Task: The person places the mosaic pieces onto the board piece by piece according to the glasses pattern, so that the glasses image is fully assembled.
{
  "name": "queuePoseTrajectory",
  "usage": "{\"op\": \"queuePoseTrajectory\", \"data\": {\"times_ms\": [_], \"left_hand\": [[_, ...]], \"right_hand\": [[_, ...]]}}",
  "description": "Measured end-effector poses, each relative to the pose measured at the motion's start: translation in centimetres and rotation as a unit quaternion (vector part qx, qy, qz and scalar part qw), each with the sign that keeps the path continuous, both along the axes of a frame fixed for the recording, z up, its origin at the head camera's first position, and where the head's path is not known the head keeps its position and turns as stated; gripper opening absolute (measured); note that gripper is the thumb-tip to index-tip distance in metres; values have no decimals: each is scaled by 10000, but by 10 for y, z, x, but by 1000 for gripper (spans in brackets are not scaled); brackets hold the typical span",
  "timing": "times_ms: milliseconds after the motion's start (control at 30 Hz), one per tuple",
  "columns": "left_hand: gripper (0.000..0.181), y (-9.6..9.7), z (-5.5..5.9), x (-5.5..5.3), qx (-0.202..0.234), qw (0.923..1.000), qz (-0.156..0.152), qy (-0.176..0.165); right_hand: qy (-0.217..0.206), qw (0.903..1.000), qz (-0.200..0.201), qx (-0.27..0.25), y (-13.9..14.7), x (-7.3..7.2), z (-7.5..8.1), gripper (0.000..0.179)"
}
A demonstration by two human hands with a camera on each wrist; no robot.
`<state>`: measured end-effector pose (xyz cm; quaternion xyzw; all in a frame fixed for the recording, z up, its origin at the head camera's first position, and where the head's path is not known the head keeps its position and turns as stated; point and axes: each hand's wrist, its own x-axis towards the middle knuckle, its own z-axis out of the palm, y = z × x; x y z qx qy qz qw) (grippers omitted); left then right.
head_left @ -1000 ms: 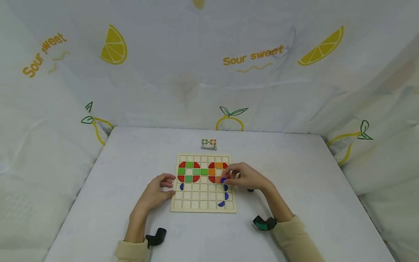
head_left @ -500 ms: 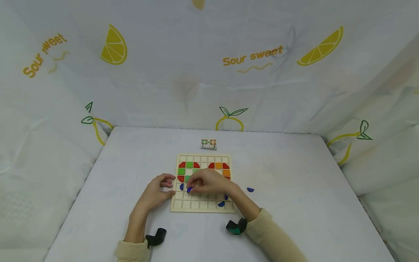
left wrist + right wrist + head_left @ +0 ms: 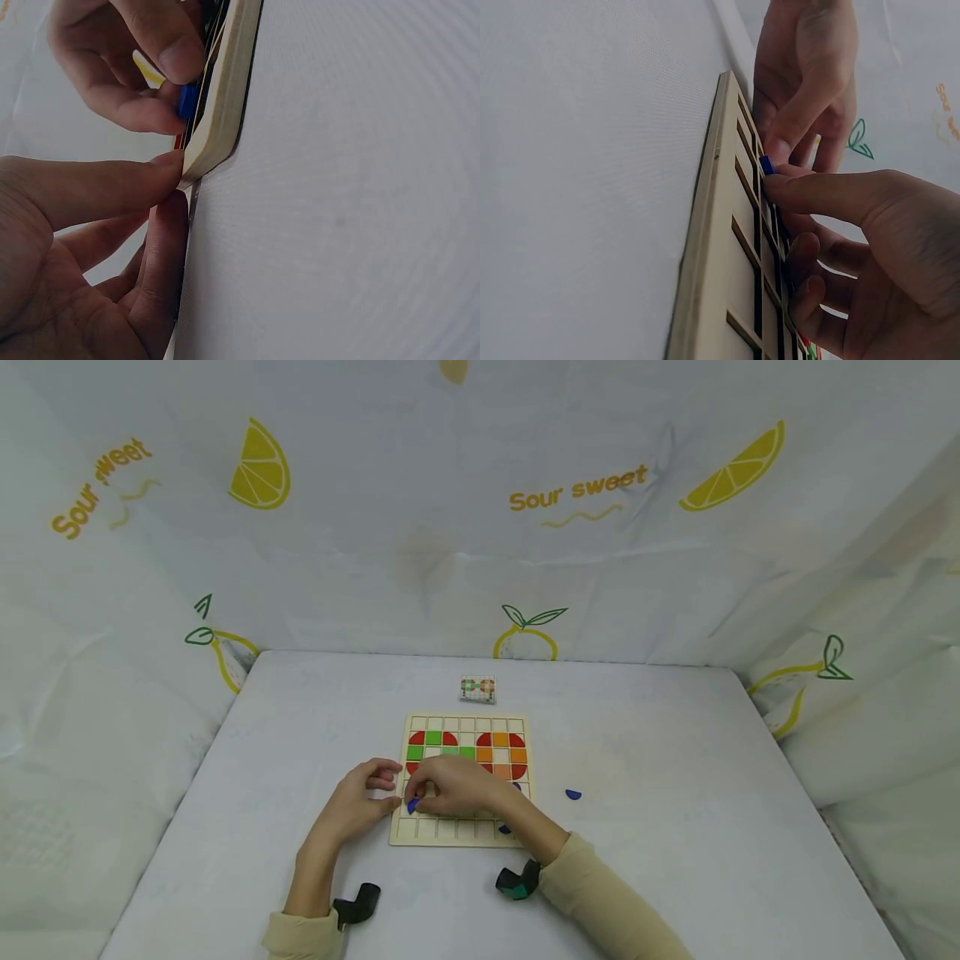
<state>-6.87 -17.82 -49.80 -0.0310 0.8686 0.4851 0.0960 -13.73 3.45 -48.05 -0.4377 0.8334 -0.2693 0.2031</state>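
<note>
In the head view a wooden grid board (image 3: 456,828) lies on the table, with red, green and orange pieces in its upper squares. My right hand (image 3: 454,783) is over the board's left side. Its thumb and index finger pinch a blue half-round tile (image 3: 412,807), which appears as a small blue edge close above the grid in both wrist views. At the left edge of the board, my left hand (image 3: 356,803) rests its thumb and fingertips against the wooden side. Part of the grid is hidden under my right hand.
Right of the board lies another blue half-round piece (image 3: 573,794). Behind the board is a small pattern card (image 3: 477,688) with a similar coloured design. White cloth (image 3: 375,510) with lemon prints hangs behind the table.
My right hand has carried the blue half-round tile from the board's right side to its left side, ending slightly nearer the front. The left hand stays at the edge.
</note>
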Motion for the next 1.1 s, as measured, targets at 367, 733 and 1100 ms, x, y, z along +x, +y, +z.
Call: {"op": "queuePoseTrajectory", "data": {"times_ms": [367, 733, 1100], "left_hand": [[46, 0, -1, 0, -45, 10000, 30, -58], [45, 2, -3, -2, -74, 9999, 67, -25], [47, 3, -3, 0, -172, 9997, 163, -28]], "right_hand": [[-30, 10000, -13, 2, -2, 3, 2, 18], [-247, 9992, -15, -312, 12, -2, 4, 21], [-431, 9979, -344, -345, 40, -1, 14, 16]]}}
